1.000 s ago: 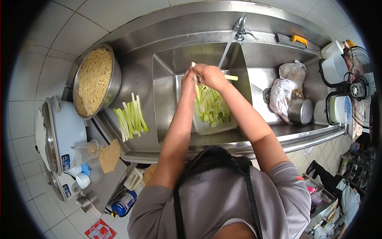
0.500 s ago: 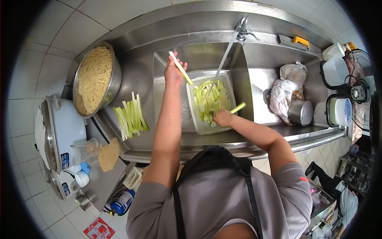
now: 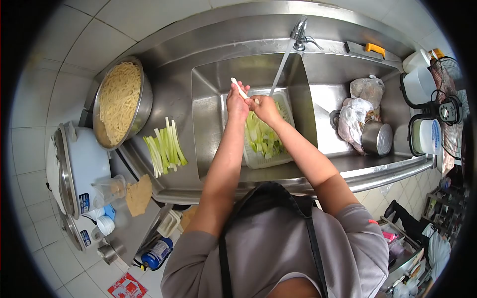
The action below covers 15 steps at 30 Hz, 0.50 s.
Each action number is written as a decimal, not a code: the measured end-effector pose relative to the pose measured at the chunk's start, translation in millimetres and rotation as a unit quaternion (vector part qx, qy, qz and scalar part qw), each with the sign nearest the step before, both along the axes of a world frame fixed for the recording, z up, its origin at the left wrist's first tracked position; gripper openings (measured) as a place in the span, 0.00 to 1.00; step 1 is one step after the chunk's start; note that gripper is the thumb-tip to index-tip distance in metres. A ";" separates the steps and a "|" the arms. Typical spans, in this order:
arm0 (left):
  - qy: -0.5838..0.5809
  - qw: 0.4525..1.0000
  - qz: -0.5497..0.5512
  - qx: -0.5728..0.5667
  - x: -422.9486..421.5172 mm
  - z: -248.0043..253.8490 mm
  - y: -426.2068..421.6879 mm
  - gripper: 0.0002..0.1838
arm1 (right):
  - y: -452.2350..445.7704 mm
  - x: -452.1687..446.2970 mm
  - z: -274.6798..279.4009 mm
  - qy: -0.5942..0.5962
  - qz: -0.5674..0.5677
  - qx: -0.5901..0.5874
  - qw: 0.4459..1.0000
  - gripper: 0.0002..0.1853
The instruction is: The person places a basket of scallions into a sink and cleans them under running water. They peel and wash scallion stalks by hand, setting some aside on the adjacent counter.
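Note:
A pale stalk (image 3: pixel 239 88) slants across my left hand (image 3: pixel 237 102), whose fingers are round it above the left sink basin. Touching its lower end, my right hand (image 3: pixel 266 109) has its fingers closed, and a white tip shows at them. Below both hands, a white perforated basket (image 3: pixel 277 162) in the basin holds cut green and white pieces (image 3: pixel 263 136). Water (image 3: pixel 281 70) runs from the faucet (image 3: pixel 299 33) beside my right hand. On the steel counter to the left lies a bunch of trimmed stalks (image 3: pixel 166 149).
A steel bowl of noodles (image 3: pixel 120 104) tilts at the upper left. The right basin holds plastic bags (image 3: pixel 354 116) and a metal pot (image 3: pixel 376 138). A yellow-handled tool (image 3: pixel 365 49) rests on the back ledge. Another person (image 3: pixel 437 251) is at the far lower right.
My right hand dipped into the basket with a stalk piece, then rose back to my left hand. The stalk's green end no longer shows between my hands.

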State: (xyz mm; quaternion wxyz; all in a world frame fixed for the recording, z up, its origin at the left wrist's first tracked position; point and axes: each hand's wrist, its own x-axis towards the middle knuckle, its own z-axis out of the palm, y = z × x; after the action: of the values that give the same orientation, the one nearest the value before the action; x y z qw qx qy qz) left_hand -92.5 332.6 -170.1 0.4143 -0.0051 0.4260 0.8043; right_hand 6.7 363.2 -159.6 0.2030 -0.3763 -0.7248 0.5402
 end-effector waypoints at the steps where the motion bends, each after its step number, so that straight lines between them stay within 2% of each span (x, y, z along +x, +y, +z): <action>1: -0.011 1.000 -0.005 0.022 -0.2 -1.5 -1.7 0.17 | -0.8 -1.1 -2.3 -0.003 -0.014 0.029 0.999 0.13; 3: -0.034 0.997 -0.017 0.066 0.8 -3.6 -3.0 0.17 | -0.5 -2.8 -4.0 -0.010 -0.044 0.087 0.995 0.12; 6: 0.005 0.998 -0.034 0.045 3.8 -0.3 1.1 0.19 | -1.4 -2.9 1.5 -0.020 -0.057 0.077 0.995 0.10; 9: -0.034 0.997 -0.027 0.069 6.9 8.5 3.2 0.17 | -0.5 -1.6 9.6 -0.015 -0.072 0.068 0.995 0.09; 12: 0.054 0.996 -0.067 -0.014 14.8 15.8 4.8 0.18 | 2.0 -4.4 6.9 0.040 -0.095 0.199 0.975 0.09; 15: 0.148 0.981 -0.115 -0.048 12.1 8.0 -0.9 0.18 | 9.1 -1.4 13.3 -0.034 -0.094 0.197 0.975 0.09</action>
State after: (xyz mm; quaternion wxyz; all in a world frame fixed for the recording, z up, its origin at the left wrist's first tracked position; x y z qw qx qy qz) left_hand -80.4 331.8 -162.2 0.4360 0.1431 0.5183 0.7216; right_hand 5.3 372.3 -146.2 0.2982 -0.4134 -0.7848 0.3525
